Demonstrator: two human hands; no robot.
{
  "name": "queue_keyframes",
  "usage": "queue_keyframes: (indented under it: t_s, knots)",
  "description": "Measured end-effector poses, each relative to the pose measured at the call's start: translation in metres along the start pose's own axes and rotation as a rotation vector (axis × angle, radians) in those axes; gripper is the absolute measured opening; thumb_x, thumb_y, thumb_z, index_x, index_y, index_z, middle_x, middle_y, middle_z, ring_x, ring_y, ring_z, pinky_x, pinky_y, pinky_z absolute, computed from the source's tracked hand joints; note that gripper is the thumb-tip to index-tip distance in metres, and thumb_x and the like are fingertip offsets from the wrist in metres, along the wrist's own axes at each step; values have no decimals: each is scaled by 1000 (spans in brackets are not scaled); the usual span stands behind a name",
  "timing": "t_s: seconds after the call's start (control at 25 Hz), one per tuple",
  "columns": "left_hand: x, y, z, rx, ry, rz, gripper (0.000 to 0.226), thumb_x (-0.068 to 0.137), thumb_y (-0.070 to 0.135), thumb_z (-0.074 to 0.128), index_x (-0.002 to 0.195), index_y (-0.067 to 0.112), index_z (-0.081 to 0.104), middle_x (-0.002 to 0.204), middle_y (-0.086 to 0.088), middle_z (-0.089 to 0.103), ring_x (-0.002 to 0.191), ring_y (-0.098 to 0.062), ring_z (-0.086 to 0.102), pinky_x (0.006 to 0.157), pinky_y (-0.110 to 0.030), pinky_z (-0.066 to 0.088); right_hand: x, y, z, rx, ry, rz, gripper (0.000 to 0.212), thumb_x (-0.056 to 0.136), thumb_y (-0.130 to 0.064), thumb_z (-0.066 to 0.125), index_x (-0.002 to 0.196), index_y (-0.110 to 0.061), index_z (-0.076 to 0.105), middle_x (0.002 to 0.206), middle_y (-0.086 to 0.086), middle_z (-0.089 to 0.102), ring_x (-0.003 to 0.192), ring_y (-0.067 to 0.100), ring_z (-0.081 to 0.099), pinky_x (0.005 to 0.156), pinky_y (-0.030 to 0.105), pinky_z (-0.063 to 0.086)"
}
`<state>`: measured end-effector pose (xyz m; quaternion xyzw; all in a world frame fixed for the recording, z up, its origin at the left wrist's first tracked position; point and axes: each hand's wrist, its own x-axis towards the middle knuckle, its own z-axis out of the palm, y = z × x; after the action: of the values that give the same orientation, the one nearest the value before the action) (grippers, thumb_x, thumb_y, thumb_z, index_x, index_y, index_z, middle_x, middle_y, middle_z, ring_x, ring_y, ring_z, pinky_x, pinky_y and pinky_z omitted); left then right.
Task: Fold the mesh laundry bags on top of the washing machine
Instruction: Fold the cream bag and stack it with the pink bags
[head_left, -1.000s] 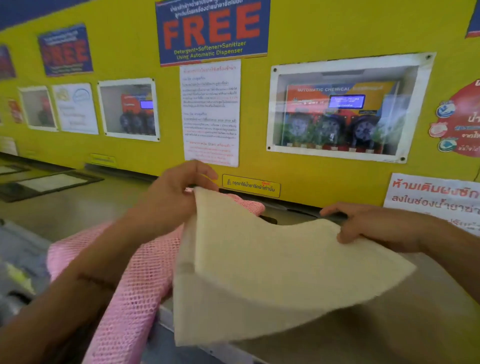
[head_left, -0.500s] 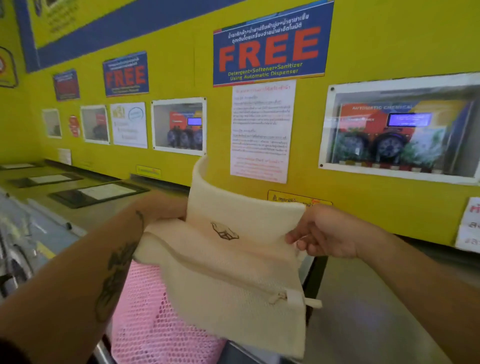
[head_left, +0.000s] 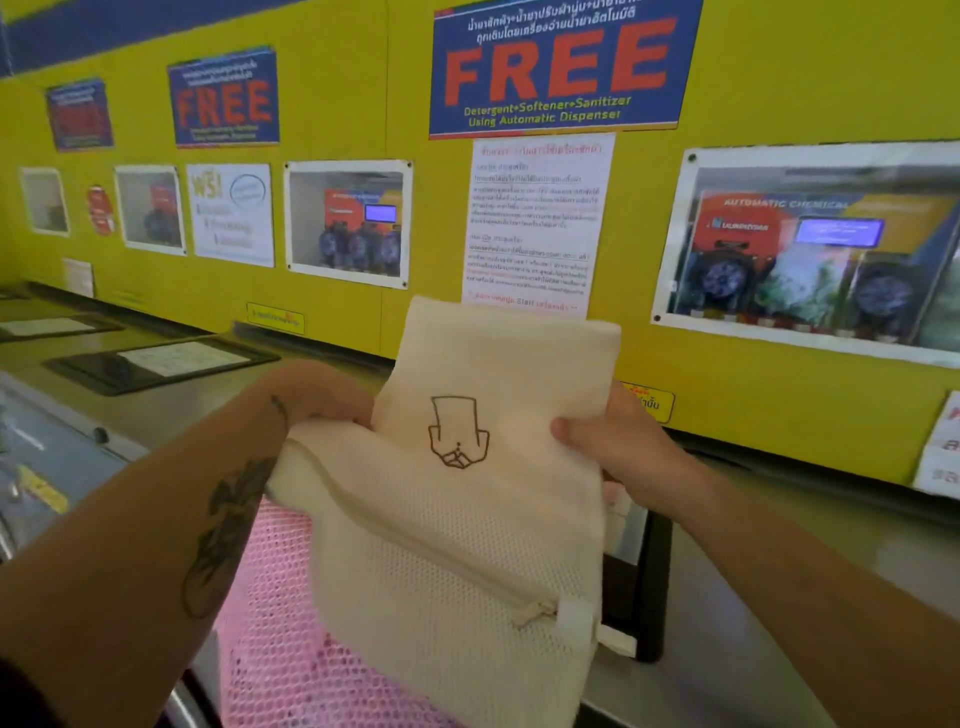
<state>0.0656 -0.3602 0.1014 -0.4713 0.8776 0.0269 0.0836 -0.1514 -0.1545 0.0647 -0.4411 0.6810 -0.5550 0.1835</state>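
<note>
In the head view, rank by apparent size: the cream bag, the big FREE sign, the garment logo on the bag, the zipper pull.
1. Cream bag, though nearness inflates it.
2. FREE sign.
3. Logo.
4. Zipper pull.

The cream bag (head_left: 457, 499), a flat sheet a second ago, now hangs folded with zip and printed logo facing the camera; both hands have closed in, gripping its sides.

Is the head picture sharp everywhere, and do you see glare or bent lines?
Head view: the cream bag and its drawn logo are fairly sharp; the small notice text is blurred; the far posters are soft; wall lines curve from the wide lens; the dispenser window shows pale reflections.
</note>
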Motion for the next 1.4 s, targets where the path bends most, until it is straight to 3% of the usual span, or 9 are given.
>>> queue_keyframes:
  t_s: [0.24, 0.4, 0.52, 0.64, 0.84, 1.04, 1.16, 1.32, 1.4]
  knots:
    - [-6, -29, 26, -444, 240, 30, 57, 83, 28, 69, 135, 18, 50, 123, -8, 60, 97, -25, 61, 80, -31, 46, 6, 13, -12, -166, -7, 406, 75, 82, -12, 72, 140, -11, 24, 103, 15, 68, 82, 24, 70, 54, 35, 59]
    - [-41, -46, 38, -416, 448, 218, 9, 86, 26, 64, 91, 33, 67, 91, 3, 69, 83, -19, 65, 66, -26, 45, -19, 11, -16, -1021, 18, -7, 71, 79, -32, 63, 141, -28, 28, 118, 2, 56, 107, 22, 57, 82, 42, 54]
    - [-97, -52, 47, -489, 79, 324, 20, 79, 47, 71, 98, 47, 66, 103, 18, 65, 95, 0, 61, 81, -21, 46, -57, -11, -6, -970, -330, -344, 51, 86, -22, 51, 132, -42, 40, 132, -18, 42, 125, 6, 36, 105, 34, 36]
    - [-113, -50, 62, -320, -192, 284, 62, 71, 59, 70, 127, 57, 45, 136, 27, 37, 124, 0, 41, 100, -24, 34, -68, -21, 3, -921, -700, -202, 42, 93, -37, 52, 131, -49, 38, 133, -16, 45, 121, 7, 42, 105, 36, 38]
    - [-81, -54, 80, -313, 44, 228, 48, 89, 27, 61, 126, 55, 47, 153, 9, 26, 138, -19, 31, 115, -43, 27, -67, -25, 11, -1016, -611, -250, 38, 92, -48, 51, 128, -54, 39, 119, -15, 47, 110, 7, 46, 98, 37, 43]
    - [-84, -61, 106, -415, 386, 321, 48, 92, 6, 49, 120, 45, 55, 148, 7, 35, 137, -16, 33, 113, -39, 29, -92, -29, 34, -1205, -371, -549, 45, 93, -48, 41, 137, -43, 37, 114, -12, 42, 102, 9, 38, 87, 31, 40]
    - [-115, -60, 120, -439, 649, 470, 60, 79, -3, 41, 121, 38, 56, 136, 13, 44, 127, 0, 38, 105, -24, 34, -127, -44, 63, -1098, -484, -593, 50, 92, -54, 39, 139, -42, 26, 119, -12, 41, 103, 10, 38, 89, 31, 37]
    - [-139, -62, 172, -150, 535, 513, 97, 71, 26, 66, 152, 33, 11, 161, 9, 8, 148, -9, 0, 117, -41, 4, -158, -35, 102, -1273, -575, -510, 103, 78, -76, 46, 144, -35, -22, 140, 6, 29, 117, 27, 35, 101, 47, 32]
    - [-130, -63, 203, 55, 491, 438, 129, 62, 53, 76, 151, 29, -15, 161, -4, -21, 147, -23, -21, 114, -56, -8, -165, -17, 121, -1405, -462, -527, 125, 64, -84, 55, 148, -29, -21, 141, 20, 32, 115, 40, 40, 97, 53, 34]
